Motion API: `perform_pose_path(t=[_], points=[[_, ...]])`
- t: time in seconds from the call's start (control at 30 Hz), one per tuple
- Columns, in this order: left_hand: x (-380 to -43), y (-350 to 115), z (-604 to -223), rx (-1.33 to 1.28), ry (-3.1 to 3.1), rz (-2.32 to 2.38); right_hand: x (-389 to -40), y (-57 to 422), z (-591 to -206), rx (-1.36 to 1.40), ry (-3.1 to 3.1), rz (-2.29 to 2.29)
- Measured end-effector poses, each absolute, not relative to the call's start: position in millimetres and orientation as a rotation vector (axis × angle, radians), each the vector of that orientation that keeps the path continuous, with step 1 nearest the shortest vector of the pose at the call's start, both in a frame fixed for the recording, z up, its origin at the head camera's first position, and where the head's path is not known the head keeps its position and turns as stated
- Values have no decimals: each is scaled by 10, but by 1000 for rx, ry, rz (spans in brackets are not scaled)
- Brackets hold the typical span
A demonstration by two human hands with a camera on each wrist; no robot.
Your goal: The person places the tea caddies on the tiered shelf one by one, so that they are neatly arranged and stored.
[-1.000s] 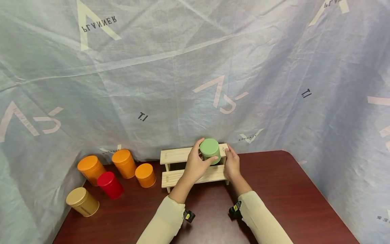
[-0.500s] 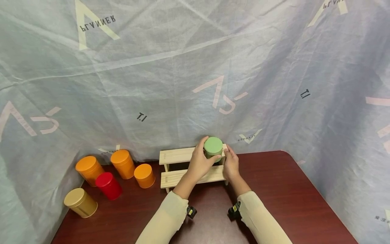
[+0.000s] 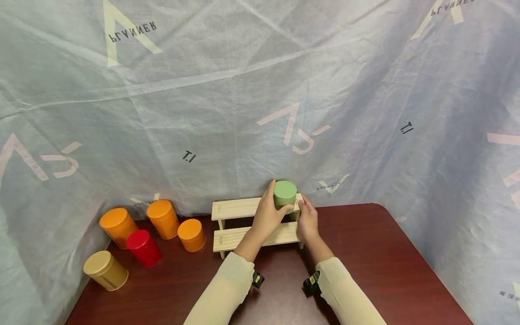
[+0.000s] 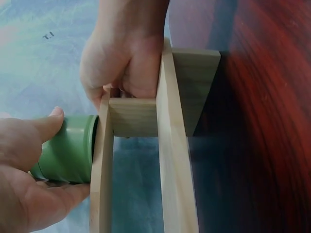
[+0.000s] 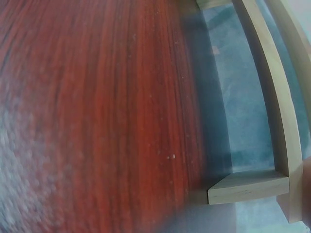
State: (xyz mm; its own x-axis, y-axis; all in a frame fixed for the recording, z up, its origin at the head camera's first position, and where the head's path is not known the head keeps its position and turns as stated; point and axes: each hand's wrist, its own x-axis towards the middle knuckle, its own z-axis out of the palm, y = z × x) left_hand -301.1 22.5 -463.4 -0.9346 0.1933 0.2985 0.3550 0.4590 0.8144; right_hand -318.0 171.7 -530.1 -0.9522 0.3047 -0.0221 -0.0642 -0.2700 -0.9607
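Note:
A green lidded tin (image 3: 285,193) stands upright at the right end of the upper step of a pale wooden two-step rack (image 3: 235,207). My left hand (image 3: 266,216) grips the tin, thumb in front and fingers round its far left side. In the left wrist view the tin (image 4: 70,148) has its base right against the upper board (image 4: 101,170). My right hand (image 3: 308,221) holds the rack's right end, its fingers (image 4: 141,73) at the side support between the two boards. In the right wrist view the rack's lower board (image 5: 277,92) shows, with only a sliver of hand.
Left of the rack on the dark red table (image 3: 365,262) stand a tall orange tin (image 3: 163,219), a wider orange tin (image 3: 119,227), a short orange tin (image 3: 192,234), a red tin (image 3: 144,248) and a gold tin (image 3: 106,270). A grey printed cloth (image 3: 227,113) hangs behind.
My left hand has moved the green tin slightly right and back along the upper step, toward the rack's right end. The right hand has kept its hold on the rack.

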Motion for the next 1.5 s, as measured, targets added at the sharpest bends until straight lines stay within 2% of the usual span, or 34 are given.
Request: perform_pose_path(t=[0.43,0.63,1.5], points=[[-3076,286,-4695,-428,-2525,-1410,-3185,1699,-5304,-302,-1691,2312],[-3087,299,-4752,-430,-2519,-1366,-3182,1701,-5310,-220,-1659,2342],[-3123,304,-4837,-443,-2464,-1233,-3149,1718,-5292,-247,-1673,2343]])
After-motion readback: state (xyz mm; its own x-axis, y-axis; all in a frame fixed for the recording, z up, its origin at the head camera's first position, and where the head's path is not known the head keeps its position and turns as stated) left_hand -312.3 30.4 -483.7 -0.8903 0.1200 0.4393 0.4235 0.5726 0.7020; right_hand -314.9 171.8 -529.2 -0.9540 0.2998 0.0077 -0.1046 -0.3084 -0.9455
